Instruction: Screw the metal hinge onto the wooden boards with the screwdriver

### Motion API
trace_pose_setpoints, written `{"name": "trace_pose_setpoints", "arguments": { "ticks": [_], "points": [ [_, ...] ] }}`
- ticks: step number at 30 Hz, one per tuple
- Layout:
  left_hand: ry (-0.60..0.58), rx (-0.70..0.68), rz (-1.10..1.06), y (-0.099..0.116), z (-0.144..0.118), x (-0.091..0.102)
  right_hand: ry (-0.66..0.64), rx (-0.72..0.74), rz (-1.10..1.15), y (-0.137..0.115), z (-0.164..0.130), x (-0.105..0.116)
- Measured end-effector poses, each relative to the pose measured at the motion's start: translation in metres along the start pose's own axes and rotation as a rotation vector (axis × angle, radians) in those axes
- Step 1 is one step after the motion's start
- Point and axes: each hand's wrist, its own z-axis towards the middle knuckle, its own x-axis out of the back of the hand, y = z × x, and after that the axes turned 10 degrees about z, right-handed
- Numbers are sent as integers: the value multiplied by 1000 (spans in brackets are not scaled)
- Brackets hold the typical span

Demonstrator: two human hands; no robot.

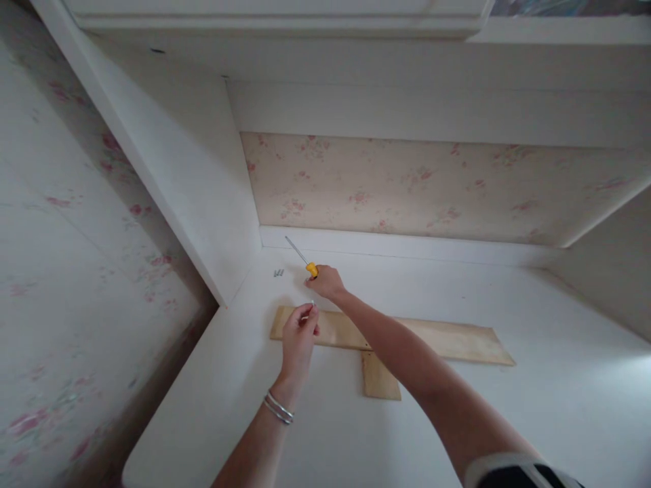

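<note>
Screwdriver [303, 260] is the tool I am holding in my right hand [325, 281]. My fingers are curling shut around its yellow handle, and the thin metal shaft is pointing up and away toward the back corner of the white desk [458, 420]. I think it is light and hard, and the fat yellow part is the best place to grip, because the shaft looks thin and slippery. My left hand [299, 335] is pinching its fingertips together on something tiny and pale, maybe a screw; it is too small to tell. That hand is hovering over the left end of the long wooden board [447, 339], which is lying flat, with a short piece [380, 378] sticking out toward me. Some small screws [278, 273] are lying near the corner.
</note>
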Motion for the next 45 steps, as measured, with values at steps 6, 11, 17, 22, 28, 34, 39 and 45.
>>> {"name": "trace_pose_setpoints", "arguments": {
  "ticks": [6, 11, 17, 22, 28, 34, 39, 45],
  "points": [
    [55, 61, 5, -3, 7, -3, -9, 50, -173, -34, 38, -31],
    [60, 61, -7, 1, 7, 0, -75, 92, -232, -46, 49, -47],
    [40, 70, -15, 3, 5, -2, -96, 87, -211, -54, 47, -54],
    [97, 9, 60, 4, 12, 15, -39, 80, -124, -45, 35, -24],
    [63, -203, 541, -7, 69, 68, -184, 111, 21, 14, -14, 52],
    [25, -258, 1164, -20, 145, 99, -386, 96, 83, 81, -80, 103],
    [26, -204, 1373, -21, 176, 95, -442, 151, -98, 100, -105, 96],
    [36, -199, 1306, -27, 192, 89, -379, 190, -231, 101, -109, 80]
  ]
}}
